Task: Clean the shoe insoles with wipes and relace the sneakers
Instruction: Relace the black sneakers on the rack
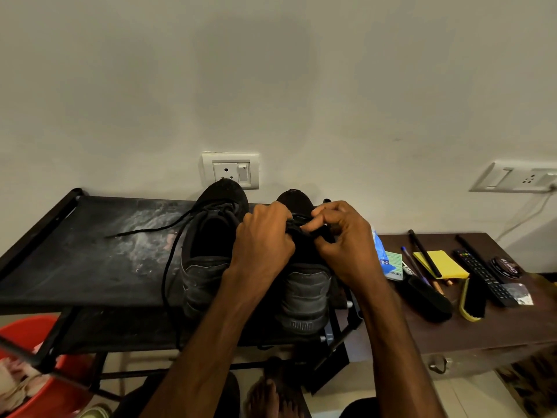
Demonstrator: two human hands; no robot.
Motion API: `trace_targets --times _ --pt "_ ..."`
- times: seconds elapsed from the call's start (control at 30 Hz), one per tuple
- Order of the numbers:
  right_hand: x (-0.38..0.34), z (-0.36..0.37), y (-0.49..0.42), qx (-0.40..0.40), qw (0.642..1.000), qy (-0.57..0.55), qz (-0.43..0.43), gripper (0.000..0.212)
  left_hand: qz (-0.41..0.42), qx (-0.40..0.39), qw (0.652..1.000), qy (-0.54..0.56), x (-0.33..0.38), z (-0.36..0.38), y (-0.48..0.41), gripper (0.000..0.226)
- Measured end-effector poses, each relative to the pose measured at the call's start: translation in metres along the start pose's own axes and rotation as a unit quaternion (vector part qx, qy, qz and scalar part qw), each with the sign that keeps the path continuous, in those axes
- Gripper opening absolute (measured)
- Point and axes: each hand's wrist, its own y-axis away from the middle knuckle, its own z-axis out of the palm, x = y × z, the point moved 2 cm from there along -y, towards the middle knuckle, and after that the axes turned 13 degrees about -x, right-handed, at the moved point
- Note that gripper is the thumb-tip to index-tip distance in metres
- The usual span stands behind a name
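Two black sneakers stand side by side, heels toward me, on a black fabric rack shelf (84, 260). The left sneaker (208, 254) has a loose black lace (168, 254) trailing left across the shelf and down its front edge. Both hands work over the tongue of the right sneaker (304, 291). My left hand (262, 239) grips the black lace at the eyelets with curled fingers. My right hand (340, 236) pinches the same lace between thumb and forefinger. The lacing itself is mostly hidden by my fingers. A blue wipes pack (381, 251) lies just right of the shoes.
A brown cabinet top (422, 336) at right holds a black insole (428, 297), yellow-handled shoe brush (473, 297), remote (485, 276), yellow pad (443, 263), pens and a polish tin (506, 267). A red tub (36, 336) sits low left. Wall sockets sit behind.
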Motion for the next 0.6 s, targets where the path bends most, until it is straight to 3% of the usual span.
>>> trace_targets --times 0.13,0.23,0.3,0.43,0.53,0.6 --pt "0.000 0.004 -0.008 -0.031 0.998 0.049 0.024 0.035 0.009 -0.002 1.000 0.008 0.000 -0.002 -0.001 0.017" --pt "0.000 0.008 -0.016 -0.114 0.985 0.089 0.089 0.048 0.019 -0.003 1.000 0.004 0.000 -0.002 -0.001 0.017" --pt "0.000 0.010 -0.019 -0.162 0.973 0.123 0.109 0.043 0.022 -0.006 1.000 0.002 0.000 -0.001 -0.002 0.018" --pt "-0.001 0.008 -0.020 -0.179 0.968 0.130 0.121 0.026 0.017 -0.007 1.000 -0.001 0.001 -0.001 -0.002 0.019" --pt "-0.001 0.008 -0.021 -0.190 0.961 0.147 0.139 0.031 0.015 -0.005 1.000 -0.001 0.001 -0.001 -0.001 0.021" --pt "0.000 0.010 -0.021 -0.186 0.960 0.158 0.136 0.022 0.015 -0.005 1.000 -0.003 0.002 -0.001 -0.001 0.020"
